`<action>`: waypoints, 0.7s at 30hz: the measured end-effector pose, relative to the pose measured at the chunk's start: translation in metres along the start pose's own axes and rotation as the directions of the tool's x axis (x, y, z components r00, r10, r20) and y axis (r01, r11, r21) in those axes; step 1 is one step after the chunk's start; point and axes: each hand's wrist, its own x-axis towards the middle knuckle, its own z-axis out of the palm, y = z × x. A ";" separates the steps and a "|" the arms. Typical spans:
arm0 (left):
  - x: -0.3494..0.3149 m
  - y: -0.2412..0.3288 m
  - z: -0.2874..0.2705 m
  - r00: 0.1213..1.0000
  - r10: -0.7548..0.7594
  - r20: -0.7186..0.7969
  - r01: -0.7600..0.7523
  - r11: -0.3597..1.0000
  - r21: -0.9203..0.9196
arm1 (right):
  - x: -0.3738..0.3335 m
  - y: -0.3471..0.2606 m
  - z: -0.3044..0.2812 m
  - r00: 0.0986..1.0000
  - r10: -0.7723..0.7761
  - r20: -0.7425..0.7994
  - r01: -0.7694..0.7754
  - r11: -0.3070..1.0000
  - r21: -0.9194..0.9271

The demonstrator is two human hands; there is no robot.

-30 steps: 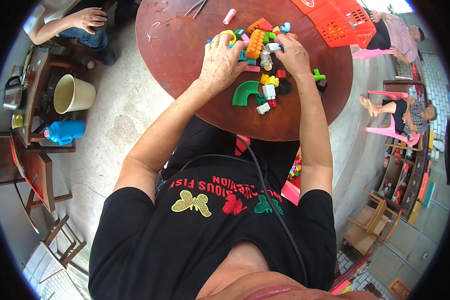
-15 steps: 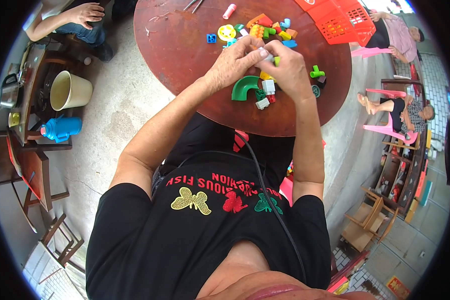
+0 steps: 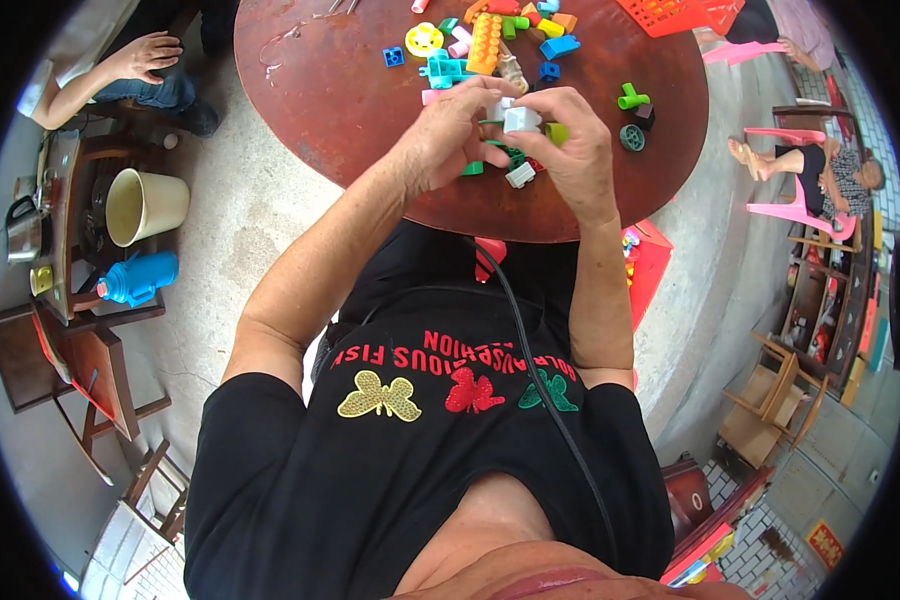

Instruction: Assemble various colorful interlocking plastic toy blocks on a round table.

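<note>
Over the near part of the round table, both hands meet at a white toy building block (image 3: 521, 121). My right hand (image 3: 578, 150) pinches it between thumb and fingers. A yellow-green piece (image 3: 557, 132) shows at the same fingers; whether it is joined to the white block I cannot tell. My left hand (image 3: 448, 135) has its curled fingers at the block's left side, partly hiding it. Below the hands, a light grey block (image 3: 521, 176) lies among green and red pieces mostly hidden by the fingers. Just beyond stands an orange block (image 3: 484, 44) beside a light-blue piece (image 3: 444, 70).
The dark red round table (image 3: 315, 110) carries several loose blocks, a yellow wheel (image 3: 424, 40), a green tube piece (image 3: 631, 97) and a dark green wheel (image 3: 632, 138). A red basket (image 3: 670, 14) stands at the far right edge. People sit at left and right.
The view has shifted, so the table sits higher in it. My hands have turned the white block and show more of it. My left fingers have spread somewhat from the right hand.
</note>
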 end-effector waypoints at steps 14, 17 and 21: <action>0.008 -0.001 -0.011 0.993 0.063 -0.100 -0.048 0.989 0.143 | -0.022 0.033 0.007 0.971 0.209 -0.116 -0.217 0.572 -0.791; -0.002 0.009 -0.008 0.977 0.179 -0.118 -0.113 0.897 0.428 | -0.007 0.033 0.004 0.979 0.189 -0.078 -0.178 0.593 -0.785; 0.020 -0.013 -0.013 0.948 0.308 -0.080 -0.205 0.781 0.590 | -0.002 0.013 -0.018 0.999 0.014 -0.043 -0.039 0.756 -0.654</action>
